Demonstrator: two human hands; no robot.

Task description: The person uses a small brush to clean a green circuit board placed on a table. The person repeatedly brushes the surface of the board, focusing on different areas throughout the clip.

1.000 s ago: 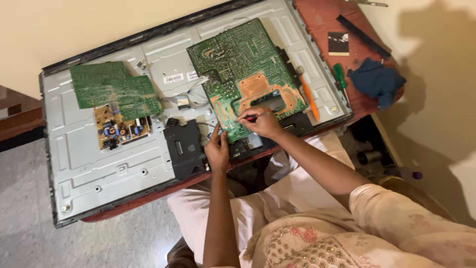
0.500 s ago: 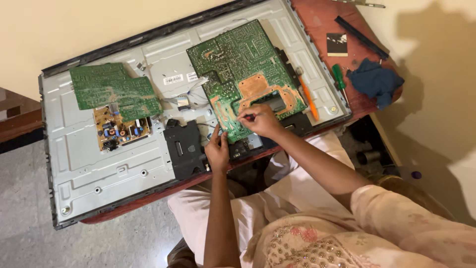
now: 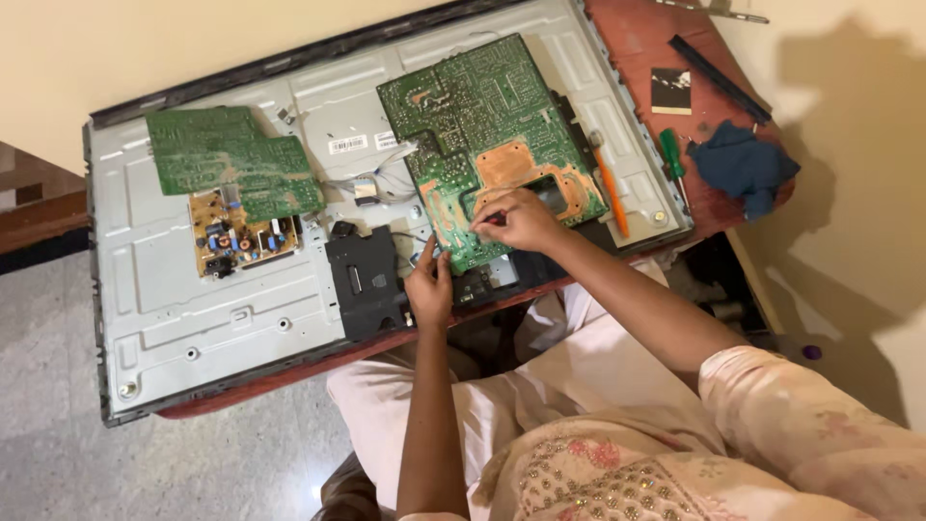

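Lying across a reddish surface [image 3: 637, 39], the opened grey metal panel [image 3: 212, 309] overhangs its near edge; bare wood shows only at the far right, around a blue cloth [image 3: 741, 166] and a green-handled screwdriver [image 3: 672, 159]. The large green circuit board [image 3: 482, 125], flat with copper patches, sits right of centre. The right hand [image 3: 521, 220] is curled, pinching a thin red-tipped tool [image 3: 492, 219] against it. The left hand [image 3: 429, 287], fingers bent, grips the board's near-left corner

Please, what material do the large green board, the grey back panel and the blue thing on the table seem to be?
Large green board: likely fibreglass laminate, matte green coating, bare copper patches. Grey back panel: apparently pressed sheet metal, dull, with stamped ribs. Blue thing: soft cloth, crumpled folds.
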